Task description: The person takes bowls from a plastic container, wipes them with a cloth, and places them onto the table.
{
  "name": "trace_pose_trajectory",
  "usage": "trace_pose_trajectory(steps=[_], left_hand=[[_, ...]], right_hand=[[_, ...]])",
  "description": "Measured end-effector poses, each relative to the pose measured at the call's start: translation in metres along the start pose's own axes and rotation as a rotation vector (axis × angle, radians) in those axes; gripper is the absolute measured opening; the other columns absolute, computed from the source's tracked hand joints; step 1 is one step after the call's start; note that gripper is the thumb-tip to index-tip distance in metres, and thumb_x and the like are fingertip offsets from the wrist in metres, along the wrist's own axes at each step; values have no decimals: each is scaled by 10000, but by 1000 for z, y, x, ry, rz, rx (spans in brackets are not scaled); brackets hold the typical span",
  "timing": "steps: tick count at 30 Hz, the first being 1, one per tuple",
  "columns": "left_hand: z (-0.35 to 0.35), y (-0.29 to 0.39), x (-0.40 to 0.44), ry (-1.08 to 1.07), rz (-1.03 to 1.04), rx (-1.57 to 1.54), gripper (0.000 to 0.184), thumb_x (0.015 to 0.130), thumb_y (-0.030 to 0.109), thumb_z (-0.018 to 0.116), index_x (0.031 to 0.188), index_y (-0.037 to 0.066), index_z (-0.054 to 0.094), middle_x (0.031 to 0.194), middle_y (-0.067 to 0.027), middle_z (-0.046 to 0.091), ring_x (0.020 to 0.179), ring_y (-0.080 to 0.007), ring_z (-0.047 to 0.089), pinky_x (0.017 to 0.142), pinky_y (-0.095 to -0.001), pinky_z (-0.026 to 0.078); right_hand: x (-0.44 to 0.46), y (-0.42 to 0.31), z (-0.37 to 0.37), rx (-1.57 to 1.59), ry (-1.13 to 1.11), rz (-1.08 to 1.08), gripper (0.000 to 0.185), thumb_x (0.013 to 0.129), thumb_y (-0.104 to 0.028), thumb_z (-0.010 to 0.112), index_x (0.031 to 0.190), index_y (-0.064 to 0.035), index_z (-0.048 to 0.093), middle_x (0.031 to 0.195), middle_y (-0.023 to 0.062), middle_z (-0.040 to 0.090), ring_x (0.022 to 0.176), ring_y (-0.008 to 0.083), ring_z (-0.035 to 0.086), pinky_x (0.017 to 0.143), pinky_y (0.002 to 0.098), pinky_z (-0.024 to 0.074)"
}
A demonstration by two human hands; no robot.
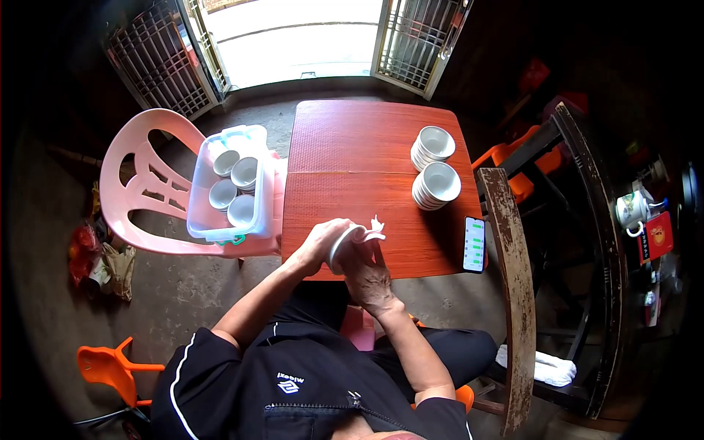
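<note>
Above the near edge of the table, my left hand (320,242) is closed round a small white bowl (337,256), which is tilted on its side. My right hand (367,280) presses a pale cloth or tissue (372,231) against the bowl; its loose end sticks up past the fingers. Part of the bowl is hidden by the hands. On the right side of the table stand two stacks of white bowls, a far stack (434,145) and a nearer stack (437,185). More white bowls (245,173) sit inside a clear plastic bin (202,213) to the left.
The bin rests on a pink plastic chair (117,165) beside the red-brown table (345,139). A phone (474,246) with a lit screen lies at the table's right edge. A worn wooden bench (510,293) stands at the right, and an orange stool (110,367) at lower left.
</note>
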State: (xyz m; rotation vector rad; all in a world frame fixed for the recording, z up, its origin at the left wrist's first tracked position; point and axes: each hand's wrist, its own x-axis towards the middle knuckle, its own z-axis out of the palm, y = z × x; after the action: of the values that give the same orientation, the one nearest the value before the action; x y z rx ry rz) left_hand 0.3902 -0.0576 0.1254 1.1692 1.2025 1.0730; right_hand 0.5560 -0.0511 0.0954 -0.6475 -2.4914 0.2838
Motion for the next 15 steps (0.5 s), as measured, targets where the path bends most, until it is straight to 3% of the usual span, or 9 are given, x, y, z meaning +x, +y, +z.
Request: trace_pose_trajectory(steps=[3,5,7,8,9,11,13,14,15], left_hand=[[0,11,-3,52,-97,-160,408,941,368,478,1078,5,605,978,-79,638,931,-149,589,811,-270,469],[0,0,-1,79,149,0,447,921,394,501,1118,1,580,1008,-91,636,961,-155,588,844,-270,467],[5,-2,-8,134,95,-152,471,911,399,511,1149,-4,562,1028,-94,632,979,-157,585,876,-282,459],[9,0,-11,177,264,11,494,899,384,517,1194,-11,533,1043,-95,622,991,-166,581,889,-296,456],[14,2,-13,198,410,63,296,902,110,447,1135,-40,550,1147,-185,557,1019,-267,595,853,-317,495],[17,-5,-8,250,406,13,491,893,362,506,1193,-26,531,1047,-97,618,989,-178,583,885,-295,459],[14,-2,-4,149,145,-224,483,905,363,479,1168,-37,539,1043,-104,620,991,-184,581,892,-304,457],[11,-2,2,131,83,-303,452,922,346,440,1133,-38,553,1032,-116,622,973,-187,588,894,-313,455],[4,2,4,83,156,-254,348,956,263,455,1085,-31,590,1010,-88,633,941,-169,596,864,-290,467]], right_hand=[[1,-9,0,117,14,48,523,743,-64,599,1254,-19,494,1261,221,498,1230,344,434,1028,432,348],[-10,-16,8,428,44,136,544,758,-99,579,1274,14,452,1236,209,522,1186,320,487,988,412,393],[-17,-6,-13,1767,-348,776,542,793,-132,536,1293,38,415,1218,183,536,1117,281,546,951,403,429],[-17,4,-1,2292,-221,404,531,826,-143,492,1313,46,397,1160,141,560,1047,235,575,926,378,446],[1,-29,-46,2245,50,751,516,857,-157,471,1322,46,385,1139,135,569,1026,237,570,918,369,438],[-3,-26,-37,2238,37,736,482,886,-117,451,1335,36,367,1179,145,547,1074,227,546,933,388,424],[-7,-16,-19,1239,-350,620,379,886,-60,477,1255,7,430,1188,148,528,1028,266,556,895,417,440],[-1,-14,-14,578,-71,62,340,870,-18,489,1209,9,481,1153,189,538,1020,331,555,938,431,418],[4,-11,-10,-10,74,-127,327,852,-18,522,1179,1,521,1084,204,569,1059,358,538,967,445,390]])
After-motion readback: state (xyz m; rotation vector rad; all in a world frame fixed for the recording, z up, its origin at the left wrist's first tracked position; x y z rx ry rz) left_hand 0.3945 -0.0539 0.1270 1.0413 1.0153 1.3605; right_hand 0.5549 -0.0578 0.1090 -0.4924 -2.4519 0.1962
